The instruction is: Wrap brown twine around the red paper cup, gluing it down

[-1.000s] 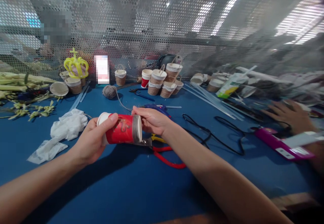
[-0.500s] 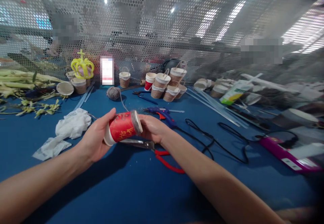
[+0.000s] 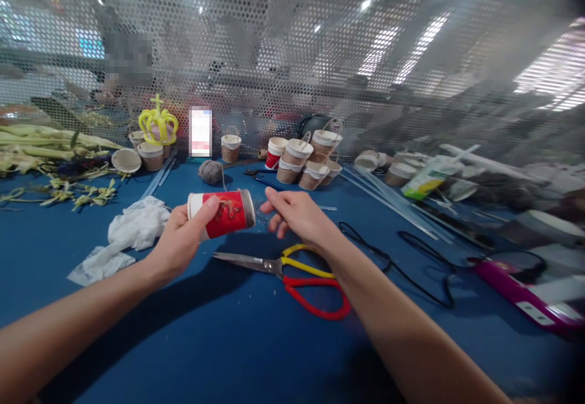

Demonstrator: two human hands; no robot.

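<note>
My left hand (image 3: 185, 242) grips a red and white paper cup (image 3: 223, 214) lying sideways, thumb across its printed side. Grey yarn is wound round the cup's end on the right. Just off that end is my right hand (image 3: 297, 215), its fingers loosely curled and apart, with nothing visible in them. Below both hands, scissors (image 3: 274, 267) with one yellow and one red handle lie on the blue table. A grey yarn ball (image 3: 211, 172) sits behind the cup, a strand leading from it toward the cup. The glue gun is hidden behind my right hand.
Wrapped cups with handles (image 3: 297, 151) are stacked at the back. White crumpled cloth (image 3: 137, 227) lies left, near plant stalks (image 3: 55, 154) and a yellow crown (image 3: 158, 125). Glue sticks (image 3: 393, 200), a black cord (image 3: 425, 276) and a purple power strip (image 3: 516, 291) lie right.
My right hand has come off the cup and moved slightly right and up. The cup has turned in my left hand, now more level, and the scissors' yellow handle shows.
</note>
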